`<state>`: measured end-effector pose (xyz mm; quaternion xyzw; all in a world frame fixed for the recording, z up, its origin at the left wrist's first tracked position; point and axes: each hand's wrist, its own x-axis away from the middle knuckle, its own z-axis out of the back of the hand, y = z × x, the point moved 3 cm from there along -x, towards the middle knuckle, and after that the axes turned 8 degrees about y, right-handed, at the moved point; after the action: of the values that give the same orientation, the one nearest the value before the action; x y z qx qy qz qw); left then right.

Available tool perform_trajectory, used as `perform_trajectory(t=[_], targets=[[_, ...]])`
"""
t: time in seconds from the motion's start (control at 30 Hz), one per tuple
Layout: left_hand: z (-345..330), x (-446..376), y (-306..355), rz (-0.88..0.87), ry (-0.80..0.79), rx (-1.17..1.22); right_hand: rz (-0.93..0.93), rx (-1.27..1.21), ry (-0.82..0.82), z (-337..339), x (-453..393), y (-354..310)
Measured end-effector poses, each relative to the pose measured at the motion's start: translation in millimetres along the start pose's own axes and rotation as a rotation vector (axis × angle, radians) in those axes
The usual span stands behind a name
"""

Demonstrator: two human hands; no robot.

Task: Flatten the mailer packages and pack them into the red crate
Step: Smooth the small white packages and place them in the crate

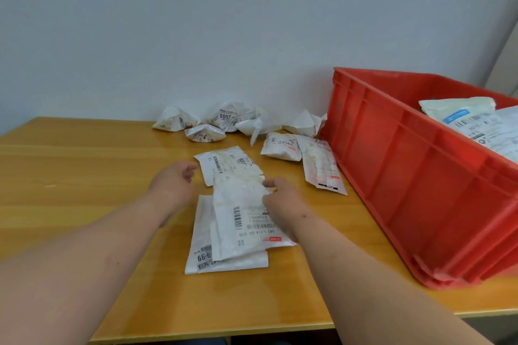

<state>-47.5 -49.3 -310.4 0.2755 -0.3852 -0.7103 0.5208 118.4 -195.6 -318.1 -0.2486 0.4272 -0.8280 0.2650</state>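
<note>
A flattened white mailer (241, 218) with a barcode label lies on top of another flat mailer (224, 260) at the table's middle. My right hand (283, 202) rests on the top mailer's right side, fingers curled at its edge. My left hand (173, 179) hovers just left of it, fingers loosely curled, holding nothing. A third flat mailer (227, 162) lies just beyond. The red crate (406, 176) stands at the right with flat mailers (476, 123) inside.
Several crumpled white mailers (224, 117) sit in a heap near the wall. Two more mailers (322, 165) lie beside the crate's left wall. The wooden table (84, 176) has bare surface at the left and along the front edge.
</note>
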Motion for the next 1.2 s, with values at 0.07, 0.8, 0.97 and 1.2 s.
perform_trajectory(t=[0.07,0.8,0.97,1.2], targets=[[9,-1,-6,0.065,0.073,-0.06,-0.008,0.024,-0.034,-8,3,-1],[-16,35,-12,0.305,-0.283,0.062,0.012,0.349,-0.088,-17,19,-9],[-28,16,-4,0.265,-0.274,0.1,0.058,0.307,-0.052,-18,3,-16],[-51,-1,15,0.171,-0.324,0.07,-0.007,0.392,0.072,0,-27,-11]])
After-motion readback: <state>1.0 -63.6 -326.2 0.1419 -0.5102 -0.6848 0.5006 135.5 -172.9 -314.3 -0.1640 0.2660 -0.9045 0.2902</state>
